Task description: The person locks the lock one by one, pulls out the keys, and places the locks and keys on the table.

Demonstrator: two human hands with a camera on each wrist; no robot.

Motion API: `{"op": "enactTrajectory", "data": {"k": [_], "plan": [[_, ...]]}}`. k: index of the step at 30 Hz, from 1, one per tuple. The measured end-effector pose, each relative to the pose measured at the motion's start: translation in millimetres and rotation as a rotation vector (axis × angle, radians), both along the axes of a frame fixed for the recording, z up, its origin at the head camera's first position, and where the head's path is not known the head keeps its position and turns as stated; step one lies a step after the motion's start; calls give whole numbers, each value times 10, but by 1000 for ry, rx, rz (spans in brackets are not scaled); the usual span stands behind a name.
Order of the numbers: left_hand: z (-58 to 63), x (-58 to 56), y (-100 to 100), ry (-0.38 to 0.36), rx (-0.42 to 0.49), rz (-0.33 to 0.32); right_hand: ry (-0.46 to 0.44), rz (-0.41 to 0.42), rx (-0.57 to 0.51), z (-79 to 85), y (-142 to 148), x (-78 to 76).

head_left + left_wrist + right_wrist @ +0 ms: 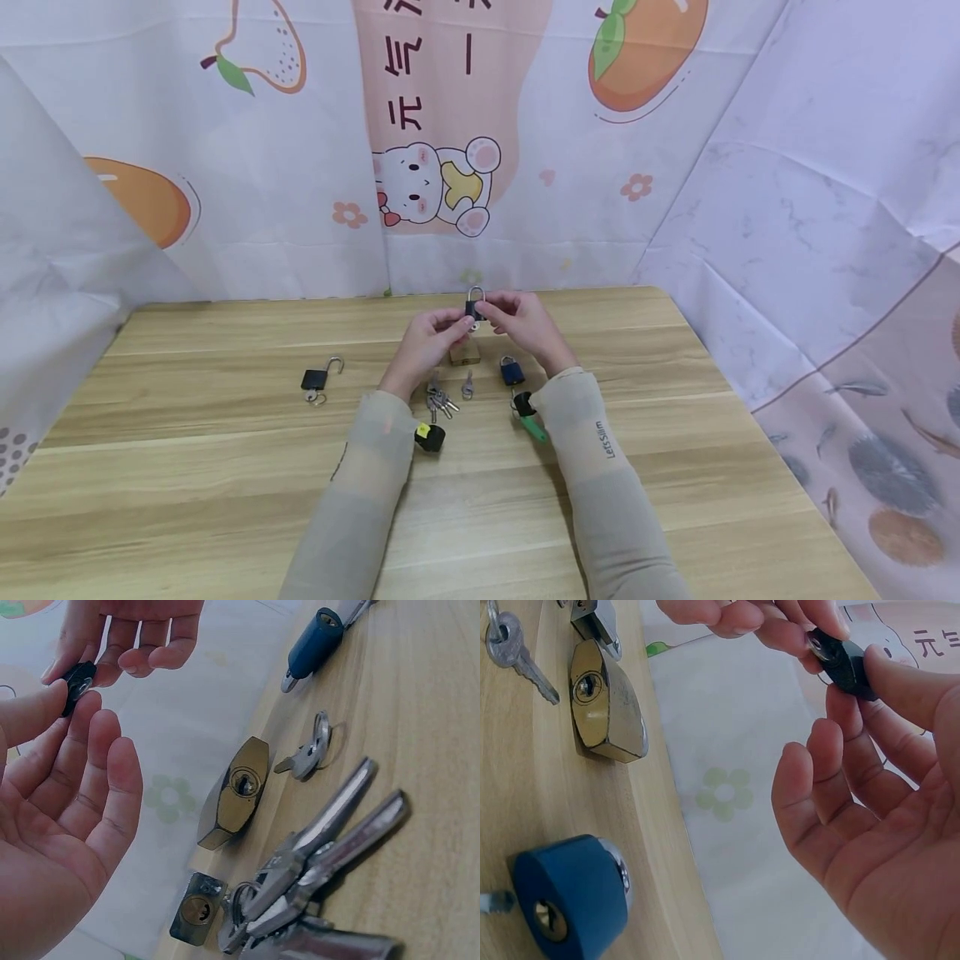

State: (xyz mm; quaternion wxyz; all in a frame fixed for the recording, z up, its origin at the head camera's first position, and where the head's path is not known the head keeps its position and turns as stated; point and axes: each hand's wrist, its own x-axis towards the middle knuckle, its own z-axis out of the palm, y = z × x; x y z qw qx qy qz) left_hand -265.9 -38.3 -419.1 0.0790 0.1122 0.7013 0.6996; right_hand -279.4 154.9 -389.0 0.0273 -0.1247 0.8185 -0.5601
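Both hands hold a small black padlock (470, 309) above the table's far edge, its silver shackle pointing up in the head view. My left hand (427, 340) pinches it from the left with thumb and forefinger. On the other side my right hand (529, 323) grips the body, thumb across its face; the remaining fingers are loosely bent in the right wrist view. A small silver piece (475, 327) shows at the lock's lower end; whether it is a key cannot be told. Just below the hands stands a brass padlock (244, 784), its keyhole facing me.
Near the hands lie a key bunch (441, 402), a single key (467, 387), a small silver padlock (196, 909) and a blue padlock (512, 372). A green-and-black item (534, 428) and a black-and-yellow one (430, 437) sit by the forearms. Further left is an opened black padlock (314, 380).
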Motion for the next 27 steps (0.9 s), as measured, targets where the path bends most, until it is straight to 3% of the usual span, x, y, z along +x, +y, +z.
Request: {"op": "enactTrajectory", "data": {"k": [12, 19, 27], "plan": [[-27, -9, 4, -1, -28, -37, 40, -19, -18, -15, -7, -4], [-3, 9, 1, -13, -26, -10, 53, -14, -10, -20, -33, -11], [26, 38, 17, -21, -57, 46, 74, -144, -217, 2, 55, -24]]}}
